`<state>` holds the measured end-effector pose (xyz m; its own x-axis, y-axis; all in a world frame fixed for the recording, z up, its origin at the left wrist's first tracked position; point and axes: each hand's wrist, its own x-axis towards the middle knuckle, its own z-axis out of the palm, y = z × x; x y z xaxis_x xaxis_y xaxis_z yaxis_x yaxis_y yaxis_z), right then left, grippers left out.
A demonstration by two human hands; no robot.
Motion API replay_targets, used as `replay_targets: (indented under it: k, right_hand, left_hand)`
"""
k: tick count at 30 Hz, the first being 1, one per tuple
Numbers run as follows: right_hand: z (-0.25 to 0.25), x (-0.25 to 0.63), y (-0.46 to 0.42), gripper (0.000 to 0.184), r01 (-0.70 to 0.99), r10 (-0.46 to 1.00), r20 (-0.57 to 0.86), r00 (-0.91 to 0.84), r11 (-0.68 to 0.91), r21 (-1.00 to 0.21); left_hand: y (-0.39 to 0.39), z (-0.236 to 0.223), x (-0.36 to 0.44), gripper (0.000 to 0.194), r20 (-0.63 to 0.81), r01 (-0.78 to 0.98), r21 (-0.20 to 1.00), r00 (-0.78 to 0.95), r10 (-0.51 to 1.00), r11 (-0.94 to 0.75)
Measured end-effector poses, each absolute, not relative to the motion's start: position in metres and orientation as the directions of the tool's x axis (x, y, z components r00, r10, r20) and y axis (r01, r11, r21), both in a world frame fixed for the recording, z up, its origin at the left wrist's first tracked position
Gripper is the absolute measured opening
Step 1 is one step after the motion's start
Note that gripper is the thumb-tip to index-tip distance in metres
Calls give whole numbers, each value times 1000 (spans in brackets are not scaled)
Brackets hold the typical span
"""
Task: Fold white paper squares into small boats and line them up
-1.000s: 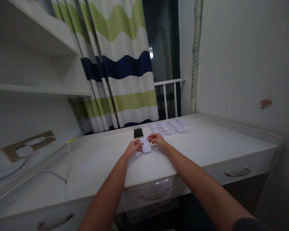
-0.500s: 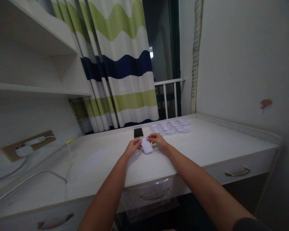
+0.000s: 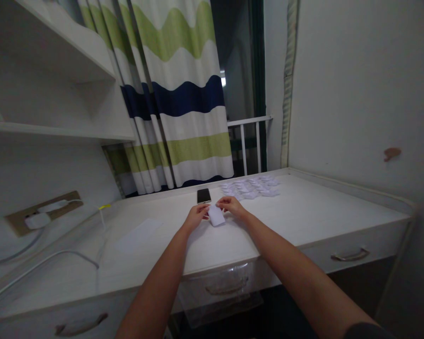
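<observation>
A small white piece of paper (image 3: 216, 216) is held between my two hands above the white desk (image 3: 325, 202). My left hand (image 3: 197, 216) pinches its left upper edge. On the other side, my right hand (image 3: 230, 205) has its fingers closed on the upper right corner. Just behind my hands lies a dark-screened phone (image 3: 204, 195). Several folded white paper pieces (image 3: 250, 187) lie in rows at the back of the desk, beyond my right hand. Flat on the desk to the left are white paper sheets (image 3: 138, 234).
A striped curtain (image 3: 191, 127) hangs behind the desk, beside a white railing (image 3: 249, 121). At left, white chargers (image 3: 37, 220) sit in a wall socket, and a cable (image 3: 61, 252) runs over the desk. Drawers with metal handles (image 3: 350, 255) line the front; a shelf (image 3: 56, 136) juts out upper left.
The camera view has shifted very slightly. Both hands keep the paper in nearly the same place and pose.
</observation>
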<state>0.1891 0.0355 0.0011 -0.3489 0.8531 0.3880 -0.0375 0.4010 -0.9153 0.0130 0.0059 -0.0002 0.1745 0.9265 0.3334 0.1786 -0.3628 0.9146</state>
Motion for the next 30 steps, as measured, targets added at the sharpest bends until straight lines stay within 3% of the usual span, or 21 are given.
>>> replay_targets:
  k: [30]
  right_hand:
    - [3,188,31,15,-99,871,323,-370,309,-946]
  left_hand:
    - [5,3,16,30,368,206,905,64,928,-373]
